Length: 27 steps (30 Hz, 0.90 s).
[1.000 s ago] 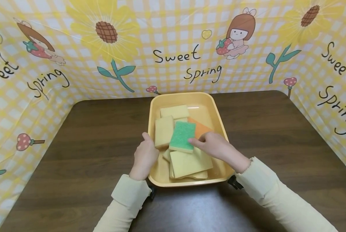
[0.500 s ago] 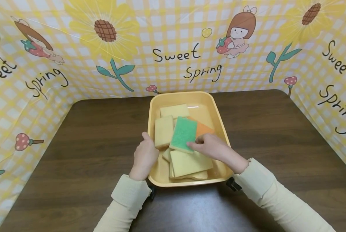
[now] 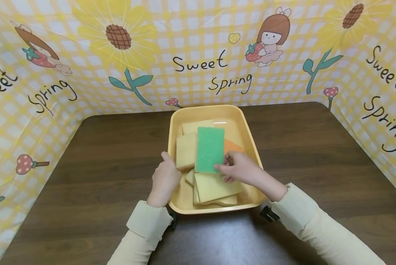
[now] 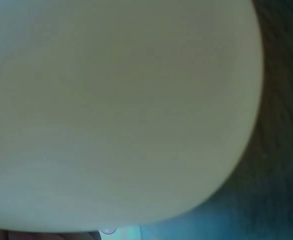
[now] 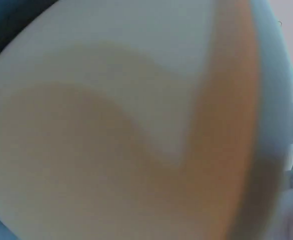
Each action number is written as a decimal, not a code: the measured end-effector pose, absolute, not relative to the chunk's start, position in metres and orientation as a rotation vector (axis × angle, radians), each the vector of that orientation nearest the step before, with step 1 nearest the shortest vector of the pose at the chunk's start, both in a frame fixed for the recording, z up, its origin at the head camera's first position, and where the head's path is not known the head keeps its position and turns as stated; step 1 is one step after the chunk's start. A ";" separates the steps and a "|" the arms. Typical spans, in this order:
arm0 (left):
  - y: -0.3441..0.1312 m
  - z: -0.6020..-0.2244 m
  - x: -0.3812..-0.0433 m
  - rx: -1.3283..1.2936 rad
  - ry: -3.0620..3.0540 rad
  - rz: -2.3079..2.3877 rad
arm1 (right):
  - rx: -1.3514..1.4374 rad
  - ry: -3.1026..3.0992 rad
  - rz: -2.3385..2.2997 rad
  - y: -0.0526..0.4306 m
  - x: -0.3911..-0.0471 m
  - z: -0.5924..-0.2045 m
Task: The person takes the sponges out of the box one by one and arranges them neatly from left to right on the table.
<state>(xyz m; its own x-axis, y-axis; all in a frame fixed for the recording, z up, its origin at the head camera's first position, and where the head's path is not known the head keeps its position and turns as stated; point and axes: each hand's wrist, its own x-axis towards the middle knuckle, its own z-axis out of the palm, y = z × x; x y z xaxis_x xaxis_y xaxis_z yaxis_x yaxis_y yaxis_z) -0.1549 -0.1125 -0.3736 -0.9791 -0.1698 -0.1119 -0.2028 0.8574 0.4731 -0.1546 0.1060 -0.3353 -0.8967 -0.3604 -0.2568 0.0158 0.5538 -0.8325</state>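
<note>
A yellow plastic tray holds a loose pile of sponges. My right hand pinches a green-faced scouring sponge by its lower right corner, thumb on the green side. Beneath and around it are several pale yellow sponges, one of them at the left wall. An orange sponge shows partly behind my right hand. My left hand grips the tray's left rim; its fingers are mostly hidden. Blurred tray wall fills most of the left wrist view, and the right wrist view is equally blurred.
The tray sits on a dark wood table, near its back edge. A yellow checked cloth with printed flowers and lettering encloses the table's back and sides. Black straps show at the wrists.
The green-faced sponge has turned and tipped up; more of its green face shows and its top edge stands farther back. My left hand stays on the rim.
</note>
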 end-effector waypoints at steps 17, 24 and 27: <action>-0.113 -0.371 -0.156 -0.283 3.014 0.770 | -0.191 2.496 -1.595 0.149 -0.183 -0.305; -0.113 -0.373 -0.153 -0.277 2.987 0.777 | 0.024 2.621 -1.739 0.179 -0.211 -0.297; -0.113 -0.374 -0.152 -0.282 2.987 0.773 | 0.128 2.661 -1.783 0.187 -0.223 -0.297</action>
